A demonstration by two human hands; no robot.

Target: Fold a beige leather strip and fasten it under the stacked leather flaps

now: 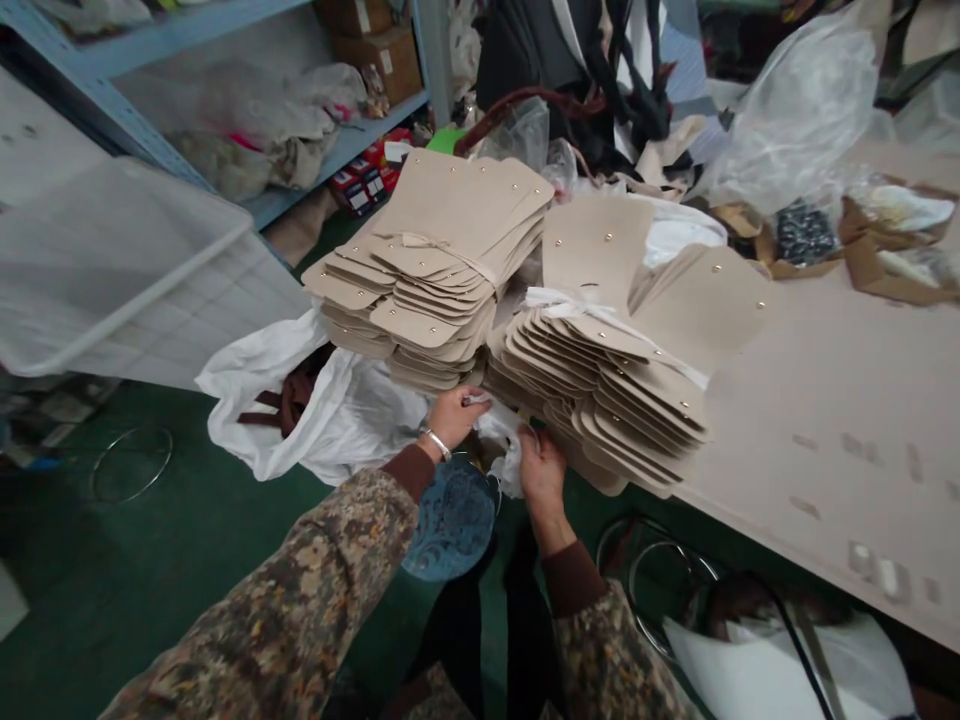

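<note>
**Both hands at the edge of the tied leather stacks**

Two stacks of tan cut pieces sit at the near edge of the surface (840,400), each bound with a strip of cloth. The left stack (435,270) stands a little farther back; the right stack (600,370) fans out toward the edge and overhangs it slightly. The left hand (456,415) is closed in a pinch on a bit of white plastic wrap (501,435) just below the stacks, with a silver bangle (436,443) at its wrist. The right hand (541,468) grips the same crumpled wrap from the other side, fingers curled, right under the lower corner of the right stack. To the left, a white bag (330,410) with brown straps inside lies on the green floor (150,560). A pale blue shelf (225,40) holds cardboard boxes and bundles behind.
</note>
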